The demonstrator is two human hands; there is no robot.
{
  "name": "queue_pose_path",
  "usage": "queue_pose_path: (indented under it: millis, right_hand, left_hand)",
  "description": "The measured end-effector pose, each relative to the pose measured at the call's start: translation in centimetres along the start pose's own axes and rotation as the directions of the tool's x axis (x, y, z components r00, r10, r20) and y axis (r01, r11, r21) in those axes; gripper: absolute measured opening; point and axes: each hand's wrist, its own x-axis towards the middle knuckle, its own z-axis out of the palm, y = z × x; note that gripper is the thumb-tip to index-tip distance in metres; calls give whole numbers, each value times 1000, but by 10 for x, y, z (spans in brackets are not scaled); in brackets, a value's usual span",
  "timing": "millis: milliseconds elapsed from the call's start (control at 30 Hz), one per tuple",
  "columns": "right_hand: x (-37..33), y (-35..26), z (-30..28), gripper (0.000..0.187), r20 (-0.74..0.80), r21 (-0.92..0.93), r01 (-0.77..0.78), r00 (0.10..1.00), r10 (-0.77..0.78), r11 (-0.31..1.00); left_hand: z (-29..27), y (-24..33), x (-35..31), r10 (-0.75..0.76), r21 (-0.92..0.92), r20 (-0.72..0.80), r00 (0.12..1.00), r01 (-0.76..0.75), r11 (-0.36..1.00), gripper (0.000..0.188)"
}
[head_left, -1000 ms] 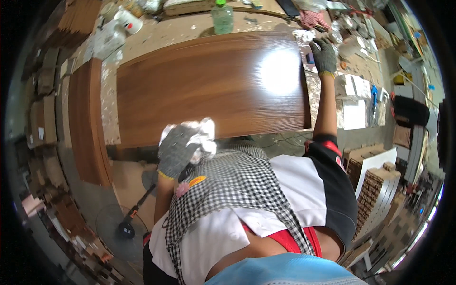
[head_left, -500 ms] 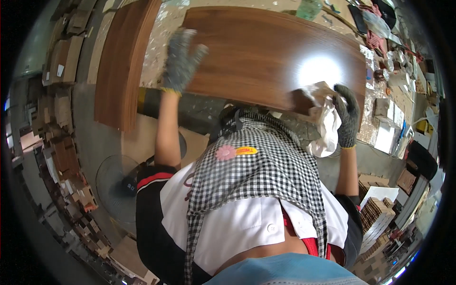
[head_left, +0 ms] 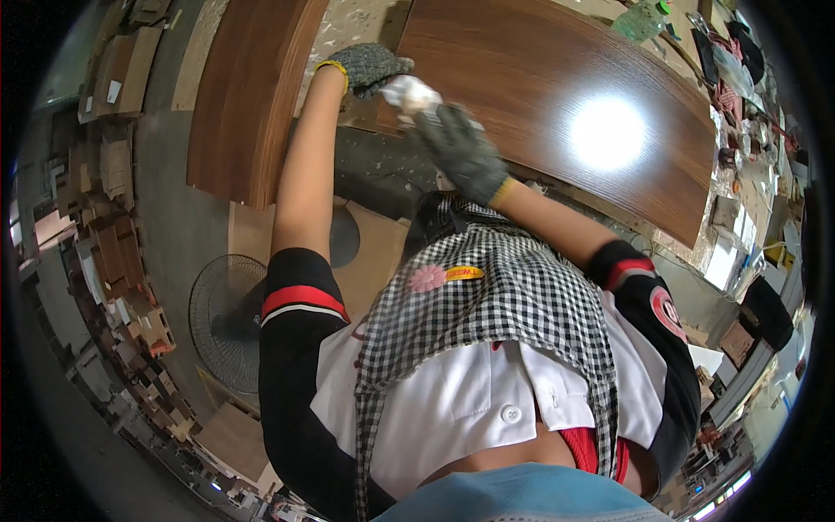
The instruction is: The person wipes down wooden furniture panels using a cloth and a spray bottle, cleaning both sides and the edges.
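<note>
Wooden board [head_left: 522, 65], brown and glossy, stretches away to the right of a worker's gloved hands on a speckled workbench [head_left: 352, 24], as seen from the head camera. The right hand [head_left: 458, 155] reaches across the body, its fingers closed on a crumpled white cloth [head_left: 412, 94] at the board's near left corner. The left hand [head_left: 370, 68] sits just beyond the cloth and to its left, fingers curled toward it; whether they touch or hold the cloth cannot be told. Blur also hides how firmly the cloth presses on the wood.

Left of both hands, and apart from the board, rests a second brown wooden piece [head_left: 239, 96]. Well to the right of the grip and beyond it, a green-capped bottle [head_left: 639, 22] is near the board's far edge. A round fan [head_left: 222, 300] is below the grip, to the left.

The step in hand looks to be wiping the board, with the work at its left end. The next move seems to call for a secure hold on the cloth and even pressure around the corner and along the near edge, right of the grip.
</note>
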Motion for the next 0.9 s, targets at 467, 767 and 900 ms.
queue_pose_path:
  millis: [467, 767, 900]
  right_hand:
    - [29, 16, -49, 37, -96, 429, -119, 980, 176, 895]
    - [-381, 102, -15, 58, -13, -41, -677, 736, 677, 735]
    - [-502, 130, -40, 59, -130, 5, -950, 308, 942, 312]
  left_hand:
    - [46, 33, 0, -68, -161, -559, 827, -28, 987, 69]
    - [163, 38, 37, -59, -207, -761, 646, -156, 966, 46]
    - [138, 68, 16, -151, -245, -710, 688, -40, 969, 53]
